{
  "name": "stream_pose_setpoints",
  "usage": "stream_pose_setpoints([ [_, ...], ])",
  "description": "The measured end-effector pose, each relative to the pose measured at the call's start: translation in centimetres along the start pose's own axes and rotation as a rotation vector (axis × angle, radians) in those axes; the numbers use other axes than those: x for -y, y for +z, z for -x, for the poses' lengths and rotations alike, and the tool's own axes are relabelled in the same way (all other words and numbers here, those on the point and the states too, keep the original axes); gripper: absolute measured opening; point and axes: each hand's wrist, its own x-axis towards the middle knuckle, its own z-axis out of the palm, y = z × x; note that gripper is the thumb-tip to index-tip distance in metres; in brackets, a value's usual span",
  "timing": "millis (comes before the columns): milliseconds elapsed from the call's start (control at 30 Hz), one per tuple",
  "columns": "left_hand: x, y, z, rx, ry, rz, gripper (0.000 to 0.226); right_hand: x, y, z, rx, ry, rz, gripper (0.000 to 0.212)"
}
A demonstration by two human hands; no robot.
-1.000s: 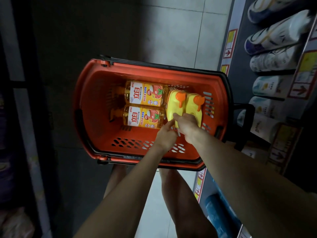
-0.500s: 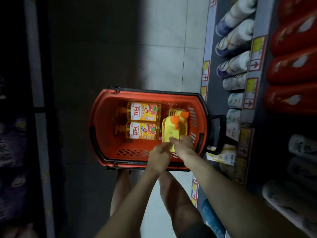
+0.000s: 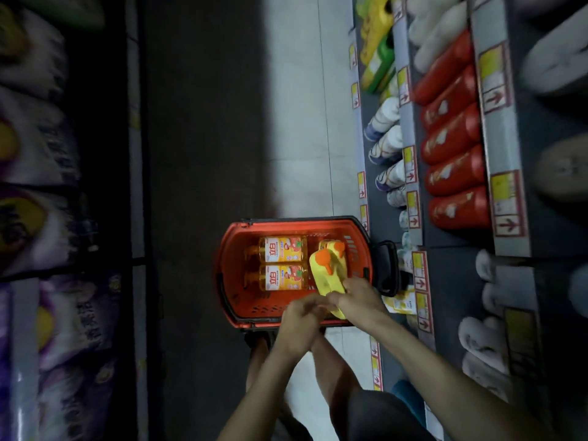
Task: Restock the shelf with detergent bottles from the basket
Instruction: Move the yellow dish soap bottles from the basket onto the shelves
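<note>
Several packs [image 3: 47, 148]: purple and white, blurred, stacked on the dark shelving at the far left.
One basket [image 3: 227, 265]: orange, standing on the aisle floor, its black handle [image 3: 389, 268] turned toward the right-hand shelf [image 3: 499, 148].
Two amber bottles [image 3: 281, 248]: lying side by side in the basket's left half, labels up, touching each other.
Two yellow bottles: both have orange caps. The lifted yellow bottle [image 3: 326, 276] is tilted above the basket's right half. The second yellow bottle [image 3: 332, 246] sits down in the basket just behind it.
Left hand [image 3: 300, 316]: fingers curled at the lifted yellow bottle's lower end, against the right hand. Blur hides whether it actually holds the bottle.
Right hand [image 3: 358, 297]: wrapped round the lower part of the lifted yellow bottle, carrying it.
Five red bottles [image 3: 453, 136]: in one row on the right-hand shelf, well apart from the basket.
White bottles [image 3: 386, 144]: a row on the lower tier nearer the aisle, too blurred to count.
</note>
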Motion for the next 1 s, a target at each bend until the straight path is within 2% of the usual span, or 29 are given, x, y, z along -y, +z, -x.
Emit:
stream_pose_setpoints([
  [100,-2.4,-3.0,2.4,-0.017,0.062,-0.062,0.039,3.2,-2.1,4.4,0.0,-0.066,0.057,0.036],
  [267,-6.6,-9.9,5.6,-0.127,0.126,-0.09,0.026,7.6,-4.0,12.6,-0.061,-0.194,0.162,0.029],
  [333,-8.5,-12.4,7.1,-0.12,0.201,-0.097,0.04,9.2,-4.6,15.8,-0.096,-0.26,0.229,0.033],
  [433,-11.6,-15.4,10.2,-0.035,0.318,-0.17,0.063,11.8,-6.0,20.1,-0.132,-0.364,0.285,0.041],
  [633,-17.9,-18.3,17.2,0.23,0.471,-0.113,0.082,17.0,-8.4,28.9,-0.162,-0.513,0.375,0.052],
  [733,-20.6,-19.1,20.0,0.278,0.556,-0.104,0.089,19.5,-9.7,33.4,-0.171,-0.58,0.364,0.059],
  [800,-22.2,-19.6,21.5,0.264,0.632,-0.103,0.081,20.9,-10.6,36.3,-0.192,-0.636,0.34,0.064],
  [900,-24.4,-20.3,23.5,0.206,0.739,-0.05,0.055,22.7,-11.9,39.3,-0.26,-0.748,0.303,0.067],
  [1000,-26.7,-20.6,25.4,0.113,0.837,0.016,0.051,24.2,-13.4,41.0,-0.337,-0.92,0.253,0.068],
])
